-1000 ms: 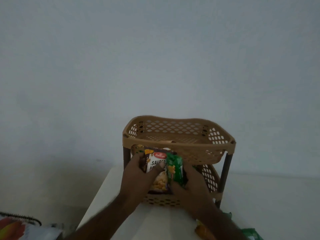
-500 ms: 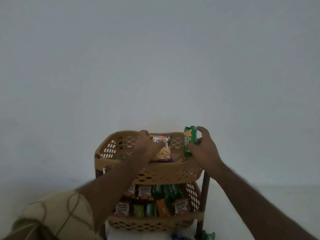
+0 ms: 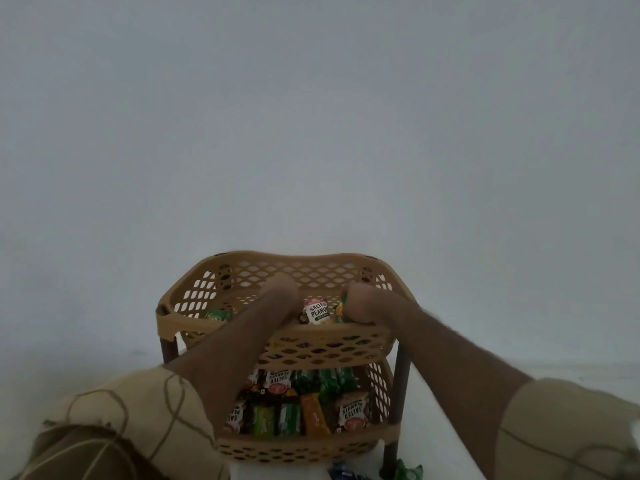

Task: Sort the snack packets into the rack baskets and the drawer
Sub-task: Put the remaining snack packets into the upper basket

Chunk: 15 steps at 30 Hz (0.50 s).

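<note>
Both forearms extend forward and slightly inward, bare from the short beige sleeves to the wrists. Left hand (image 3: 282, 289) is lowered, wrist bent, fingers curled downward and hidden from view; grip cannot be confirmed. Right hand (image 3: 362, 303) sits level with the left and close beside it, knuckles up, fingers folded under. The two hands are apart, not touching.

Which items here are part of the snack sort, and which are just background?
Part of the job:
- top basket
- lower basket
- peanut packet
- green packet
- left hand
- right hand
- packets in the lower basket
- loose packets by the rack's foot

Background:
- wall
- white surface
</note>
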Available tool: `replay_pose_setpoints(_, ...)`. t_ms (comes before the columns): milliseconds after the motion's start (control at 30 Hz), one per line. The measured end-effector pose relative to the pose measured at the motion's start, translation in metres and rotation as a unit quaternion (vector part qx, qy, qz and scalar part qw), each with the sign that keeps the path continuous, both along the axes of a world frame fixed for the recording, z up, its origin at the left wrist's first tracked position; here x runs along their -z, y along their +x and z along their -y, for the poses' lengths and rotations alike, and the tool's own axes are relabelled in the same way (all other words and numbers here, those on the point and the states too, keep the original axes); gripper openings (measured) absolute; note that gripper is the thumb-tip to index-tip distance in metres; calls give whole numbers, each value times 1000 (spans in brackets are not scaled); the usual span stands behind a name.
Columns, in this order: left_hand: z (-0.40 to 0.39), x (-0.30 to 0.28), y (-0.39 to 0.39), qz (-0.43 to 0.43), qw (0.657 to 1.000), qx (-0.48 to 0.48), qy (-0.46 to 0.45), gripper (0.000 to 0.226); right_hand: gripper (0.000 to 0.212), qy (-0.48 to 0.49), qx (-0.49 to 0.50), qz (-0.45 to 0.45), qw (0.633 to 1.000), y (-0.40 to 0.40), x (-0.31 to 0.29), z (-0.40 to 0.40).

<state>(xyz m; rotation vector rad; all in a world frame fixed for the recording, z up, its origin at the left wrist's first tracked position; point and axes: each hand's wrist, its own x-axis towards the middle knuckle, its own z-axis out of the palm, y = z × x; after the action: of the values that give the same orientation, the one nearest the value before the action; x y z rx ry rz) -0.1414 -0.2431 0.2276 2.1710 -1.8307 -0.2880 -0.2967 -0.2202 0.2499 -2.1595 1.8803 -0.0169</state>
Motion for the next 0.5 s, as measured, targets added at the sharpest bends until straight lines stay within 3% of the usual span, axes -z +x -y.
replay_pose_setpoints(233,0,7,0,77,996,-32,17,16,14,12,-8,-49,999,0,12,15)
replay_pose_setpoints(367,-2,6,0,88,995,-42,-1,12,23,-4,4,-55,998,5,16,18)
replay_pose_setpoints(500,-8,3,-2,76,996,-45,8,14,22,-66,30,12,997,1,15,14)
